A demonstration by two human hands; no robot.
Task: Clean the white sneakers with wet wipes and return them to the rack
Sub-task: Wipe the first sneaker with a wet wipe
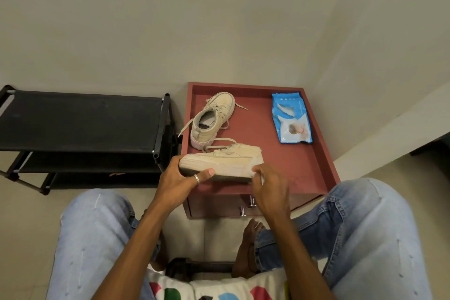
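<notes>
My left hand (181,178) grips the toe end of a white sneaker (226,159) held on its side above the front of a red cabinet top (287,161). At the sneaker's heel, my right hand (270,184) presses a white wet wipe (258,174) against the sole edge; most of the wipe is hidden by my fingers. The second white sneaker (214,119) stands upright further back on the cabinet, its laces loose. A blue pack of wet wipes (291,120) lies at the back right of the cabinet top.
A black shoe rack (80,122) with fabric shelves stands left of the cabinet, its top shelf bare. The cabinet has raised edges and a drawer with metal handles (247,207). My knees in jeans flank the cabinet; a wall rises right behind.
</notes>
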